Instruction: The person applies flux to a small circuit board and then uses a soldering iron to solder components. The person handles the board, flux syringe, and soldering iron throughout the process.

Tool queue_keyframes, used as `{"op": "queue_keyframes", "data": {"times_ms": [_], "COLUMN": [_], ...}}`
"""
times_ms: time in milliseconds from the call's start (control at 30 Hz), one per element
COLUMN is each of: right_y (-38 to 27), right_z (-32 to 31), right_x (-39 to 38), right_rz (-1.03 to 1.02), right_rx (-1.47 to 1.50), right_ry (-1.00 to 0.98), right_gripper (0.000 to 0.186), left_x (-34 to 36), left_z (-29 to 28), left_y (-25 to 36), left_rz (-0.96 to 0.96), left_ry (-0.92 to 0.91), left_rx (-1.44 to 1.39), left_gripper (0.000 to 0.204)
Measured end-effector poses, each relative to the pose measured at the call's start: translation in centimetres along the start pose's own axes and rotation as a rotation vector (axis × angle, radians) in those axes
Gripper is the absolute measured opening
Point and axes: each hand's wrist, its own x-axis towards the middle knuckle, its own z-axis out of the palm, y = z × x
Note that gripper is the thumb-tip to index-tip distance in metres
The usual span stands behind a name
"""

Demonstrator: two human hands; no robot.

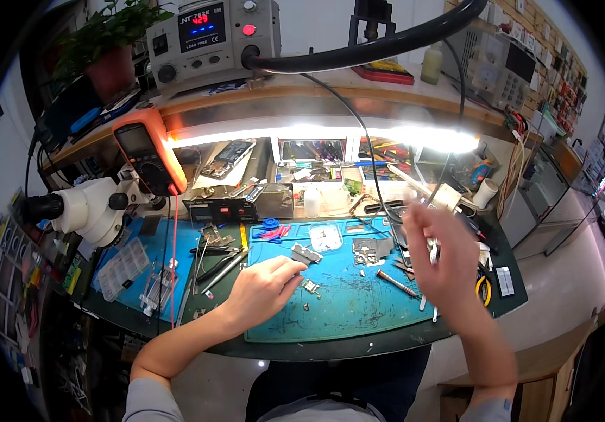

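Looking down from my head, my left hand point(263, 287) rests on the blue-green mat point(358, 309) on the counter point(302, 348), fingers curled loosely, their tips just beside a small metal part point(310, 286); I cannot tell whether they pinch anything. My right hand point(443, 264) is raised above the mat's right side, blurred, its grip closed around a thin silvery tool point(432, 251). A brown-handled tool point(395, 283) lies near it.

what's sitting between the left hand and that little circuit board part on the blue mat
Nothing visible. The left hand rests on the blue mat with its fingertips right beside the small board piece; only bare mat shows between them.
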Motion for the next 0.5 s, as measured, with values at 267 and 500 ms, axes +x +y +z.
{"op": "queue_keyframes", "data": {"times_ms": [267,500], "right_y": [8.4,3.1], "right_z": [3.1,-1.6], "right_x": [24.9,22.7], "right_rz": [0.451,0.311], "right_rx": [0.836,0.598], "right_ry": [0.007,0.165], "right_gripper": [0.019,0.025], "left_x": [-2.7,-4.7], "left_z": [0.1,0.9], "left_y": [0.3,0.2], "left_rz": [-0.028,0.158], "left_ry": [0.062,-0.065], "left_rx": [-0.084,-0.060], "left_gripper": [0.015,0.023]}}
